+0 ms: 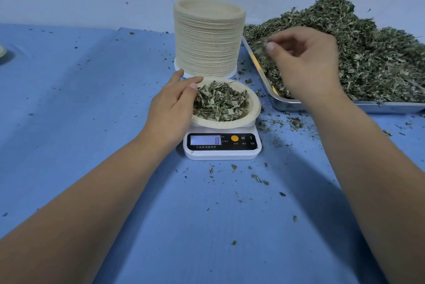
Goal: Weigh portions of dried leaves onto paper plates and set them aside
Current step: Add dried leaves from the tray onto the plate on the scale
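blue covering runs over the whole desk (92, 122), speckled with leaf crumbs. at its far left edge a pale sliver (1, 53) just shows, too cut off to name.

toward the middle, the left hand (172, 104) lies against the left rim of the paper plate (254, 102). its fingers (190, 83) are fairly straight and close together, with the forefinger across the rim and the thumb spread toward the back. it touches the plate rather than gripping it.

the plate sits on the scale (223, 145) with a loose mound of dried leaves (220, 104) in it, and the display reads 8. just behind, toward the far edge, stands a tall stack of paper plates (207, 39).

right of the stack and above the plate's level, the right hand (305, 62) hangs over the near left corner of the metal tray (287, 102). thumb and fingertips are pressed together on a small pinch of leaves (261, 45), blurred, and the other fingers are curled under. the big heap (356, 53) fills the tray out to the desk's right edge.

the plate lies to the left of and nearer than the pinching fingers, with only the tray rim and a strip of littered desk between. the right hand is the one placed to drop the pinch, and the left looks set to steady the plate or carry it off. which way the pinch is headed i cannot tell.
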